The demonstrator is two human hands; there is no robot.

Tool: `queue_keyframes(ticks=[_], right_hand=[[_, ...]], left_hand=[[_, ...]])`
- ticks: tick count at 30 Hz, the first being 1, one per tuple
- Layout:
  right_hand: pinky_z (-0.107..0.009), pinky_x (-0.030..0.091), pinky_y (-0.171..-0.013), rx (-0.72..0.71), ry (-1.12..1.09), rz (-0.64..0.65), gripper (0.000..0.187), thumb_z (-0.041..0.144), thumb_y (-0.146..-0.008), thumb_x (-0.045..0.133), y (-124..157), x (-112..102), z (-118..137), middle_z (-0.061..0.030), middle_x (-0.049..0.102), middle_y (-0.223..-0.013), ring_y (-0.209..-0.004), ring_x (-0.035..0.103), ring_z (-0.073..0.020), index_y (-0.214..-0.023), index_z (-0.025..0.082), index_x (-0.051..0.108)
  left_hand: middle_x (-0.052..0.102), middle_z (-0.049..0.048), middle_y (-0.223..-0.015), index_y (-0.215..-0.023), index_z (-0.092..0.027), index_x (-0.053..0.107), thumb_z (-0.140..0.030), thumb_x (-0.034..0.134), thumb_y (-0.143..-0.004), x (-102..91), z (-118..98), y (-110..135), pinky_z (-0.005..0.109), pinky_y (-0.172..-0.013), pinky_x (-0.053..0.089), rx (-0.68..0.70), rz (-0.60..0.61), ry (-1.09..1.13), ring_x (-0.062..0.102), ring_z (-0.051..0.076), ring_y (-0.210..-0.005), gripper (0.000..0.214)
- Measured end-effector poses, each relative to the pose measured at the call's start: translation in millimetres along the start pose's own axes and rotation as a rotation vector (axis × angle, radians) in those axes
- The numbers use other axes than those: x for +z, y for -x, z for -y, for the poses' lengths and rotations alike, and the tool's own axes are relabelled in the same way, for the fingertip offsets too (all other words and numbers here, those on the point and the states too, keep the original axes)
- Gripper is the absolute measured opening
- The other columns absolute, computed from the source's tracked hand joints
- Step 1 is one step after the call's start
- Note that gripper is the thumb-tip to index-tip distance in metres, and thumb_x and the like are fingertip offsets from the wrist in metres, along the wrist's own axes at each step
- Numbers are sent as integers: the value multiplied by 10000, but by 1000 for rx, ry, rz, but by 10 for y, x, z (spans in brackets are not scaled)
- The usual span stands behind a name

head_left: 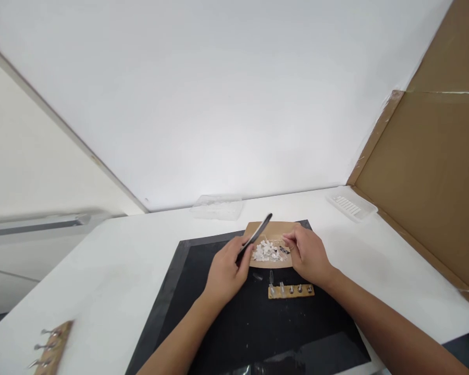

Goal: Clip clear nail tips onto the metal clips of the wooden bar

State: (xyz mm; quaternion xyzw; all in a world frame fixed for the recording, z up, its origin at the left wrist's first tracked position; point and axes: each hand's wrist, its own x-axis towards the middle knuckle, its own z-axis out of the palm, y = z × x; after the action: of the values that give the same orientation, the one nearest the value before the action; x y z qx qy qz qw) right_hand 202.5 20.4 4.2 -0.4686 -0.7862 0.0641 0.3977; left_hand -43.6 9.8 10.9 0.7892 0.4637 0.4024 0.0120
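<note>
My left hand (227, 265) is closed around a slim, slightly curved nail file (260, 228), dark with a pale side, its tip pointing up and away. At the right side of a brown paper tray (273, 228), my right hand (307, 253) has thumb and fingers pinched together; whatever is between them is too small to make out. White nail-like chips (266, 251) lie heaped in the tray, with a small dark patterned piece (284, 250) beside them. Just below, a tan peg strip (291, 291) carries metal pegs, two topped with clear nail tips (282, 288).
A black mat (226, 323) covers the middle of the white table (97, 271). Clear loose tips (258, 276) lie on it. Another peg strip (54, 346) stands front left. At the back are a clear plastic tray (218, 207) and a white-striped box (350, 204); cardboard (433, 172) walls the right side.
</note>
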Motion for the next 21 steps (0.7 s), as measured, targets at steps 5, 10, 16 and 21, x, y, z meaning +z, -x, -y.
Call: queue_keyframes(ticks=[5,10,16,21], right_hand=[[-378,410,-718,-89,96,-46,178,257,-1085,479,-8,23,110,-60,684,-852,-776,609,-242,-933,224,564],[-389,385,-715,-98,152,-134,182,210,-1069,458,-43,63,151,-61,671,-832,-746,582,-242,-905,233,534],[-372,435,-726,-67,-59,-91,137,259,-1079,489,-15,-37,92,-46,680,-860,-770,609,-230,-948,244,526],[-382,437,-750,-64,-25,-107,132,255,-1086,482,-14,-20,95,-58,698,-892,-801,622,-235,-974,240,549]], left_hand=[[818,89,-1050,-1180,-189,731,-211,586,-1035,30,-216,4,300,-852,642,76,6,131,794,210,-937,206],[845,42,-941,-1076,-207,791,-226,632,-1026,-9,-332,23,261,-764,650,31,18,184,806,181,-792,168],[858,31,-938,-888,-209,813,-265,626,-1039,-14,-339,30,265,-747,658,-60,10,188,822,198,-786,247],[852,30,-880,-870,-212,815,-256,604,-1046,36,-369,55,271,-745,659,-82,21,196,813,194,-746,278]])
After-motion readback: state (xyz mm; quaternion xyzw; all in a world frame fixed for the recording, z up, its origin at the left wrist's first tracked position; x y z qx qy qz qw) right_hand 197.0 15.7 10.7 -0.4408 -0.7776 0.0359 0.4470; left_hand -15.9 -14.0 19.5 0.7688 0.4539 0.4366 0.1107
